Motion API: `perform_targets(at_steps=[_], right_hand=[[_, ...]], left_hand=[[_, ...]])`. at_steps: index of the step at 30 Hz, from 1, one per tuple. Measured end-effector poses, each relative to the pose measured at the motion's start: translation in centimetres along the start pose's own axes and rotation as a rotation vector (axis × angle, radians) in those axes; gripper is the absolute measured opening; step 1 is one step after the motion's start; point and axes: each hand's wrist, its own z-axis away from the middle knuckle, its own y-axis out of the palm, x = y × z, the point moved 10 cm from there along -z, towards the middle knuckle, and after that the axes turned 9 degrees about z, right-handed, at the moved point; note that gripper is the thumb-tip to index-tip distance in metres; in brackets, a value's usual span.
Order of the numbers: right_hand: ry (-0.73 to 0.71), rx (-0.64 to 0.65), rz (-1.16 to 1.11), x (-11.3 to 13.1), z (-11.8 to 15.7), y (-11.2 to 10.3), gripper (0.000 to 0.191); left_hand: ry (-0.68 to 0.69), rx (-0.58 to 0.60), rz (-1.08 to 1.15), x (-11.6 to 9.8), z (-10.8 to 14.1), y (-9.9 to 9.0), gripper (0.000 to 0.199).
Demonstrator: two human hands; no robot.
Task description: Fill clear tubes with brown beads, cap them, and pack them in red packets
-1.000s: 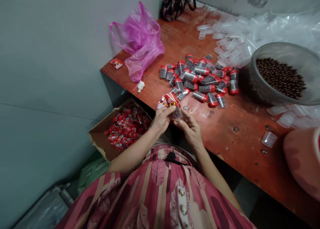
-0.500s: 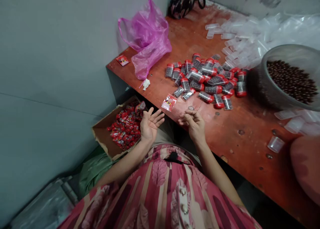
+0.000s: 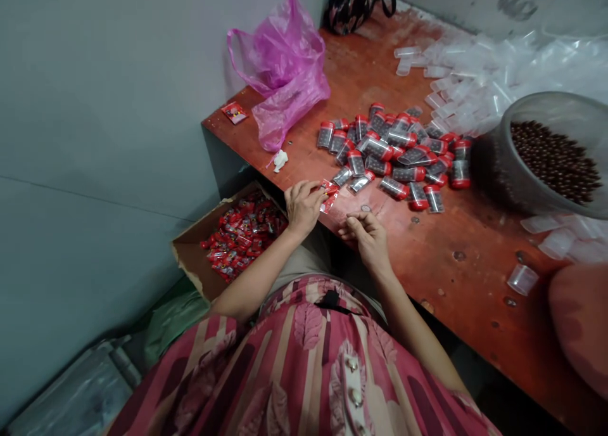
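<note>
Worn red-brown wooden bench [image 3: 479, 277]: heap of empty clear plastic tubes [image 3: 475, 87] at the far right, beside a translucent grey bowl [image 3: 503, 170] well stocked with dark brown round pellets [image 3: 555, 160]. Loose pile of filled red-capped clear tubes [image 3: 389, 151] mid-bench; by the look of it, more empties and pellets are left than tubes done. Open cardboard box [image 3: 187, 249] at the bench edge, full of red foil sachets [image 3: 244, 236]. Left hand [image 3: 301, 208] pinches a single red foil sachet [image 3: 329, 195] over the bench, its end sticking out past the fingers. Right hand [image 3: 368, 239] just beside it, fingertips pressed together, nothing visibly held.
</note>
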Motion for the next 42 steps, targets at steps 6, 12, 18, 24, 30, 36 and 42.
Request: perform_targets(at_steps=[6, 12, 18, 24, 30, 36, 42], right_hand=[[-0.11, -0.019, -0.104, 1.9, -2.7, 1.0, 0.037], [-0.047, -0.015, -0.185, 2.7, -4.0, 1.1, 0.042], [-0.018, 0.072, -0.089, 3.0, -4.5, 2.0, 0.05], [-0.108, 0.142, 0.162, 3.4, -5.2, 4.0, 0.049], [-0.252, 0.015, 0.793, 4.4, -5.5, 4.0, 0.039], [-0.573, -0.058, 1.258, 7.1, -4.4, 4.5, 0.041], [-0.378, -0.636, 1.073, 9.7, -2.9, -11.4, 0.031]], left_hand=[[0.084, -0.069, 0.111, -2.5, 0.8, -1.4, 0.024], [-0.13, 0.014, 0.605, -2.6, 1.3, -1.6, 0.038], [-0.662, 0.26, 1.098, 1.1, 3.1, 1.7, 0.038], [-0.855, 0.239, 1.242, 1.7, 4.7, 1.2, 0.036], [-0.853, 0.042, 1.102, 4.4, 5.1, -0.6, 0.038], [-0.906, -0.045, 1.131, 4.8, 5.1, -0.9, 0.03], [-1.028, 0.023, 1.309, 2.2, 4.9, 1.3, 0.025]])
